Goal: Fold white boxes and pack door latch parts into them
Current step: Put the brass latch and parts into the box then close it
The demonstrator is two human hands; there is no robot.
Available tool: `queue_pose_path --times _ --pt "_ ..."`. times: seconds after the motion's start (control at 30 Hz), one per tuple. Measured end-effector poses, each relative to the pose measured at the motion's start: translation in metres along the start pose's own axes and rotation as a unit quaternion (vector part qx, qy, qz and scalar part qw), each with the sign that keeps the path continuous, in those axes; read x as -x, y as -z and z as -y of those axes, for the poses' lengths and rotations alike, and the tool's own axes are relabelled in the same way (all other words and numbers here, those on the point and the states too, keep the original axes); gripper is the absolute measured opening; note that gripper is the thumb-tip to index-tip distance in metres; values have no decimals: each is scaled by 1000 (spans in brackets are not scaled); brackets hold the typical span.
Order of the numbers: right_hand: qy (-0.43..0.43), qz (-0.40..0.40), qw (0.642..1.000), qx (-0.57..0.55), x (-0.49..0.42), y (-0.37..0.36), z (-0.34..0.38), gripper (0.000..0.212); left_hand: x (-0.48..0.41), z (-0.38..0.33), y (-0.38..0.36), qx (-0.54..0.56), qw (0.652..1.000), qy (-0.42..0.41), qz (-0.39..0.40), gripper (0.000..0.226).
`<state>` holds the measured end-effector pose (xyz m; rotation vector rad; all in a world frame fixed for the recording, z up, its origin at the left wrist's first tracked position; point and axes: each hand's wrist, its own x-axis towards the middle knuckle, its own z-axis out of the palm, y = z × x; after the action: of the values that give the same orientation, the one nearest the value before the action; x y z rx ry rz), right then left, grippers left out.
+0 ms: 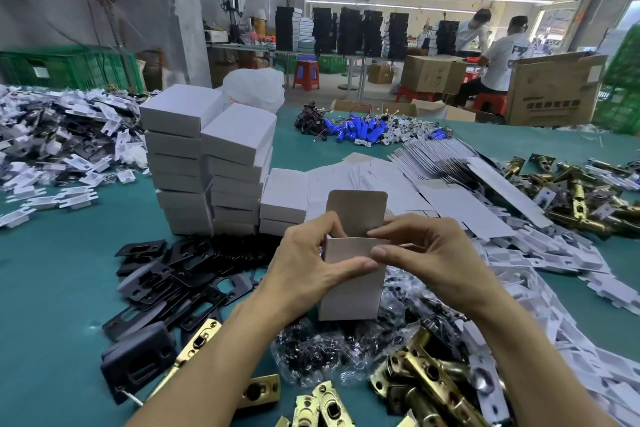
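A white box (351, 291) is held upright above the green table (52, 281), its grey-brown top flap (356, 213) standing open. My left hand (308, 263) grips the box's left side, thumb across its front. My right hand (426, 253) pinches the upper right edge, thumb on the front. Brass door latches (426, 381) lie in front of me. Black strike plates (173, 274) lie to the left, and bags of screws (332, 350) sit under the box.
Stacks of folded white boxes (211, 163) stand behind my hands. Flat box blanks (440, 163) lie at the right, white plastic parts (59, 146) at the left and right. More brass latches (571, 191) are far right. Blue batteries (360, 130) lie beyond. Two people work in the background.
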<state>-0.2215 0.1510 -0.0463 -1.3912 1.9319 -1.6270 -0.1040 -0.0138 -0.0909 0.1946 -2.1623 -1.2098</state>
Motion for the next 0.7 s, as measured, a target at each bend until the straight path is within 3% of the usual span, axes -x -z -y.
queue_pose_path --times 0.1,0.2,0.4,0.6,0.7 --pt "-1 29 998 58 -2 2 0 5 0 -1 -1 -45 999 1 27 47" --pt "0 36 998 53 -1 2 0 17 1 -3 -1 -91 995 -24 21 49" --pt "46 -7 999 6 0 -1 2 20 2 -5 0 -33 995 -73 -62 47" --pt "49 -11 997 -64 0 -2 0 46 -1 -4 0 37 998 -27 -43 54" --pt "47 -21 998 -35 -1 -4 5 27 0 -11 0 50 998 -30 -35 51"
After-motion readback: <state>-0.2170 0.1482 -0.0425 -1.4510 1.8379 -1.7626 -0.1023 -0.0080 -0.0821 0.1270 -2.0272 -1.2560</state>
